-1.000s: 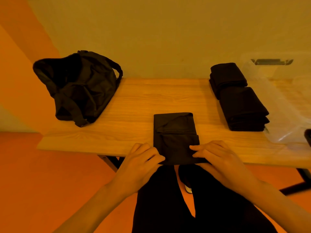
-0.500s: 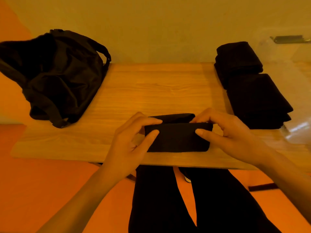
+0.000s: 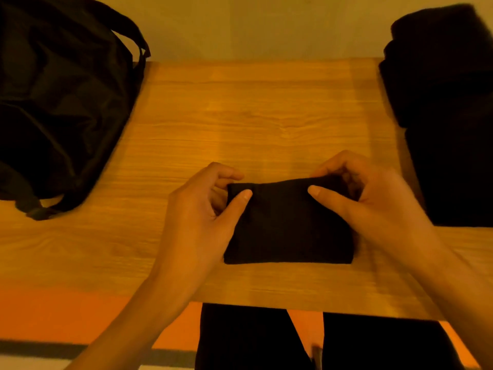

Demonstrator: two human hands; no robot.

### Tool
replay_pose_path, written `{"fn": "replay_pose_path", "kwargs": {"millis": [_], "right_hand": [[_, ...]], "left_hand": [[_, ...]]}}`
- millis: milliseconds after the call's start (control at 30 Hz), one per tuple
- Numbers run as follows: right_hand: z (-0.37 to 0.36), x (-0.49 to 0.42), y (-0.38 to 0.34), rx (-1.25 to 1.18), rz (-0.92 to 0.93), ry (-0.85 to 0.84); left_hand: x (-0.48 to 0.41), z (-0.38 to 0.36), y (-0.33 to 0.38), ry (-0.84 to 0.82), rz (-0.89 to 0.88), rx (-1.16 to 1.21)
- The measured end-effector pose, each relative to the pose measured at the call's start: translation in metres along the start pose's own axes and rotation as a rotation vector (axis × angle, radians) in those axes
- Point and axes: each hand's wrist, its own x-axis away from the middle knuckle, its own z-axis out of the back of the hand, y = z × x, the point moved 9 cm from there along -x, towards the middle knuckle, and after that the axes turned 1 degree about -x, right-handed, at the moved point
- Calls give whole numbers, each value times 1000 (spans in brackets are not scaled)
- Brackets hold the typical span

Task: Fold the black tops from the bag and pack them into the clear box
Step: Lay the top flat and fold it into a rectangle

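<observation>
Between the two hands lies the folded black top (image 3: 288, 231), a small rectangle near the front edge of the table (image 3: 253, 116). Left hand (image 3: 197, 217) pinches its far left corner, thumb on top, and right hand (image 3: 373, 204) pinches the far right corner likewise. To finish well, I judge both should draw that far edge level, square the corners, then press flat. Beyond the left hand sits the bag (image 3: 61, 102); beyond the right, a stack of folded tops (image 3: 448, 129). No clear box shows
</observation>
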Motion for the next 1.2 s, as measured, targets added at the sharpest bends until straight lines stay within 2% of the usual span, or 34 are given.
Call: {"fn": "replay_pose_path", "kwargs": {"millis": [133,267,333,467,533,1000,1100,1200], "right_hand": [[-2,2,-7,131,59,59],[7,6,-15,165,86,74],[12,11,-28,276,182,85],[-27,25,-39,605,285,-21],[-52,29,-32,730,255,-114],[-39,47,4,741,152,-139],[-20,52,5,613,110,-123],[-2,51,-15,481,166,13]], "left_hand": [[-2,0,6,16,-21,-67],[-2,23,37,106,-219,-334],[6,28,53,104,-305,-419],[29,-34,55,-242,-383,-730],[33,-56,39,-321,-382,-800],[34,-38,8,-285,-305,-854],[26,-1,18,-175,-327,-700],[19,36,36,-14,-322,-569]]}}
